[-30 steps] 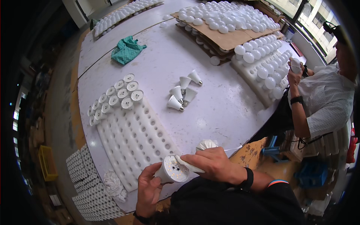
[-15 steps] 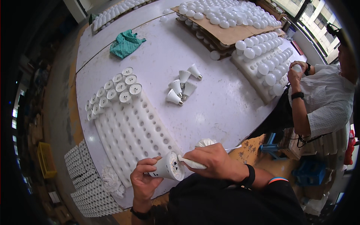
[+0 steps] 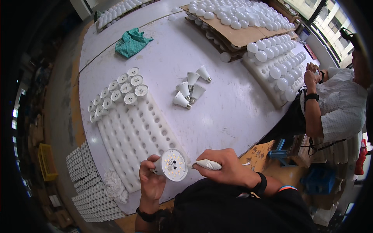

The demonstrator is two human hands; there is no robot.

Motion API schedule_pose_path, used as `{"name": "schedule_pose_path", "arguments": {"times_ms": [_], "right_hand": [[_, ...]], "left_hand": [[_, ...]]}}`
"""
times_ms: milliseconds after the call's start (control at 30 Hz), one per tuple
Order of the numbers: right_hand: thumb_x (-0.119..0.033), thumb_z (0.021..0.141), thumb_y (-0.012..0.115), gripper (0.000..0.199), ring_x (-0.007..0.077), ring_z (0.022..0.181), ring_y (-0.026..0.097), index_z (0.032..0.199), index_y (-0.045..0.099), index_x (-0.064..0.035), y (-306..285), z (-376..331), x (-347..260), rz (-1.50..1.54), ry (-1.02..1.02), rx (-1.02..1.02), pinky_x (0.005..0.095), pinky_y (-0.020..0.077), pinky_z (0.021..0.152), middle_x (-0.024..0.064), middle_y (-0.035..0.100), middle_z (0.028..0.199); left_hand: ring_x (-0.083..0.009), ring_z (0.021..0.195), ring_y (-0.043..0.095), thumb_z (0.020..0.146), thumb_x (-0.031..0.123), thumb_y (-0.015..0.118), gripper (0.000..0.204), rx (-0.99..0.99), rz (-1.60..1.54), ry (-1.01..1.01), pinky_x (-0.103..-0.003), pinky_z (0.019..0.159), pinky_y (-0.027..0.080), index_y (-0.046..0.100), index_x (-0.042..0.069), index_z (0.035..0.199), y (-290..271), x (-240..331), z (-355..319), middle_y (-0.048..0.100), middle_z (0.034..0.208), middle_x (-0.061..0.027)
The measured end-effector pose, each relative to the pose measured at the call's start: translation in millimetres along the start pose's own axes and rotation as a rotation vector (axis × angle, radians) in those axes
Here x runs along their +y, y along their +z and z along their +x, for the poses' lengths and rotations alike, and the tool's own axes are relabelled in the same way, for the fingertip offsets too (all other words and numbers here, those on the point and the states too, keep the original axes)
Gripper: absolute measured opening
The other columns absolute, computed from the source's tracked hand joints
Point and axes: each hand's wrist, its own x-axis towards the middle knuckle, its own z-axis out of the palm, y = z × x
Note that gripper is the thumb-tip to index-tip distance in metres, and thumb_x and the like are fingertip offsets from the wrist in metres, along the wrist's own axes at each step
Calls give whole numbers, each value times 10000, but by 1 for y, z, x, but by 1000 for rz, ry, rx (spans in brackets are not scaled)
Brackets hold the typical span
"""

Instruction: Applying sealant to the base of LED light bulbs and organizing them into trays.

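One bulb base [image 3: 174, 164] fills my left hand [image 3: 151, 182], lower centre; my right hand [image 3: 230, 167] grips a white pouch [image 3: 210, 164], probably edging; next calls for turning.

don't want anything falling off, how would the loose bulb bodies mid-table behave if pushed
The loose bulb bodies would probably roll in a curve: they're tapered and mostly lying sideways. Pushing one may nudge others, since they're bunched together.

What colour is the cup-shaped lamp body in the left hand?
The lamp body is white, clearest in head view.
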Motion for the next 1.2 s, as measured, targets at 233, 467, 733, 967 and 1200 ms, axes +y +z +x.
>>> {"name": "schedule_pose_path", "arguments": {"times_ms": [233,467,733,967,1200], "right_hand": [[-234,841,592,205,167,617,590,958,581,-66,-10,1,7,145,81,188,263,457,582,84,596,702],[-247,883,531,216,162,534,521,985,573,-61,-14,-3,31,64,109,92,271,422,528,88,550,635],[-167,834,586,188,146,652,585,934,602,-9,-17,17,21,-28,202,152,268,458,607,92,608,725],[-129,812,614,214,201,756,611,1003,607,-34,-12,26,35,13,169,162,299,476,666,136,638,863],[-102,811,603,205,165,773,586,985,610,6,-6,38,35,-23,283,119,291,469,697,129,638,861]], "left_hand": [[-230,945,589,925,235,418,353,233,-439,-550,-284,750,549,406,-2,1187,-30,-49,37,522,1111,-187],[-223,908,576,909,202,461,297,200,-27,-777,-325,802,503,451,-30,1095,-65,-132,75,540,1010,-149],[-210,942,568,867,96,504,386,167,414,-517,-298,792,503,402,-8,1225,-64,-181,126,512,1106,-120],[-165,731,617,808,11,527,285,444,311,-220,-243,572,522,506,11,1092,-105,-122,164,467,1149,-120],[-169,726,593,682,10,618,581,884,574,92,-248,499,498,399,42,1219,-181,-84,217,439,1188,-96]]}}
